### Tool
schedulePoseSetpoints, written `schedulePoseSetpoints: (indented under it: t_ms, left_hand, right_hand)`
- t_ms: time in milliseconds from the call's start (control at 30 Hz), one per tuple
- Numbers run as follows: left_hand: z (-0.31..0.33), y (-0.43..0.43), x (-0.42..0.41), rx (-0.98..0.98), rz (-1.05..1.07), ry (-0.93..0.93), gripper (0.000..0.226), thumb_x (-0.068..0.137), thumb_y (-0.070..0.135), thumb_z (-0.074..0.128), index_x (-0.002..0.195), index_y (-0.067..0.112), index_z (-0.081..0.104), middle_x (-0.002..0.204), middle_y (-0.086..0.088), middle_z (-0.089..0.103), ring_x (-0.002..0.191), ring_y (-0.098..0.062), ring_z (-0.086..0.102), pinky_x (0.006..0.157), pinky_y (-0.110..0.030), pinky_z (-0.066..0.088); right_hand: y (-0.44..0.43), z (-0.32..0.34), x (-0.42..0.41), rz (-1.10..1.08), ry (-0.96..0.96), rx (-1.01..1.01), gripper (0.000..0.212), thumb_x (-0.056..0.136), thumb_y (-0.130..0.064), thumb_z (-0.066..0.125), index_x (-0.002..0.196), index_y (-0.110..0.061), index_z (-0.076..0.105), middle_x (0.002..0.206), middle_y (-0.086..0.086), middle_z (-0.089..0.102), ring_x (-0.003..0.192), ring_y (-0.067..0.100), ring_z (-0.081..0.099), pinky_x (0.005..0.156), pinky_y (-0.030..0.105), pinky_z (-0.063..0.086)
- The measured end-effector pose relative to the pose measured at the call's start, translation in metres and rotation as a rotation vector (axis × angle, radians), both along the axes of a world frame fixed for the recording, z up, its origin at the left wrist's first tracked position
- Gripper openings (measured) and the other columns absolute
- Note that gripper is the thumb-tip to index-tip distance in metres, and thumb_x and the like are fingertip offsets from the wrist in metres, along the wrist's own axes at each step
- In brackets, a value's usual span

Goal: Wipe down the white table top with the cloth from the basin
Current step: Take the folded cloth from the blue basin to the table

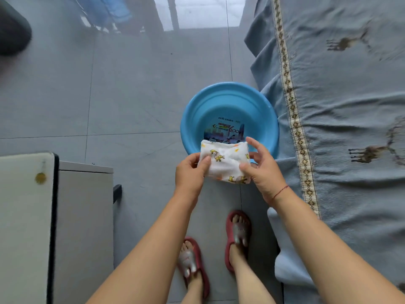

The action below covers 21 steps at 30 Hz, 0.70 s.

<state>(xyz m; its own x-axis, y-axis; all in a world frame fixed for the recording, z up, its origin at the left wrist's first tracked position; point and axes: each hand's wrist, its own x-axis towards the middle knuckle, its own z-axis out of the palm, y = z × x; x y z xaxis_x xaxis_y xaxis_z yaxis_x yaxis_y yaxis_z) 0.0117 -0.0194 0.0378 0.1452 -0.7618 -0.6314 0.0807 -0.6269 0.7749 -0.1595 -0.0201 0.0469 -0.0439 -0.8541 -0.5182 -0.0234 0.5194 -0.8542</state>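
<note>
Both of your hands are on the cloth [224,163]. Your left hand [190,170] pinches its left edge with the thumb on top, and your right hand [263,170] pinches the right edge between thumb and fingers. The cloth is folded into a pad, its long axis running from side to side between your hands. You hold it in the air over the near rim of the blue basin [197,115], which stands on the floor [131,95] just beside the bedspread [350,106].

The white table top [24,216] lies well apart to your left and closer to your body than the cloth. Its long edge runs away from you, and a yellowish spot [40,178] sits near its far corner. Your left hand is the nearer one to it. The next move is probably a turn to the left, carrying the pad across and down onto that surface. No wiping has begun.
</note>
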Motion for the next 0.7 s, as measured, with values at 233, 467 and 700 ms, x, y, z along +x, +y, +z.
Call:
schedulePoseSetpoints:
  t_ms: [233, 467, 700]
  left_hand:
    - [0.113, 0.008, 0.072, -0.120, 0.087, 0.036, 0.018, 0.093, 0.007, 0.057, 0.110, 0.011, 0.062, 0.101, -0.005, 0.070, 0.088, -0.014, 0.065, 0.082, -0.026, 0.052]
    - [0.212, 0.052, 0.162, -0.251, 0.246, 0.043, 0.031, 0.093, 0.004, 0.056, 0.121, 0.015, 0.057, 0.104, -0.004, 0.072, 0.096, -0.018, 0.068, 0.086, -0.030, 0.054]
    - [0.287, 0.127, 0.234, -0.360, 0.447, -0.018, 0.031, 0.091, 0.001, 0.056, 0.107, 0.028, 0.060, 0.094, 0.001, 0.074, 0.085, -0.013, 0.070, 0.064, -0.020, 0.053]
  right_hand:
    - [-0.009, 0.118, 0.071, 0.208, 0.059, -0.182, 0.063, 0.084, 0.013, 0.053, 0.134, -0.024, 0.043, 0.126, 0.003, 0.055, 0.114, 0.021, 0.057, 0.101, 0.041, 0.046]
    - [0.007, 0.214, 0.166, 0.343, -0.002, -0.317, 0.066, 0.084, 0.014, 0.052, 0.134, -0.029, 0.046, 0.126, -0.004, 0.055, 0.081, 0.014, 0.064, 0.077, 0.032, 0.055]
    - [0.044, 0.291, 0.251, 0.549, -0.086, -0.414, 0.067, 0.084, 0.018, 0.049, 0.124, -0.036, 0.048, 0.096, -0.030, 0.065, 0.067, 0.003, 0.060, 0.061, 0.018, 0.052]
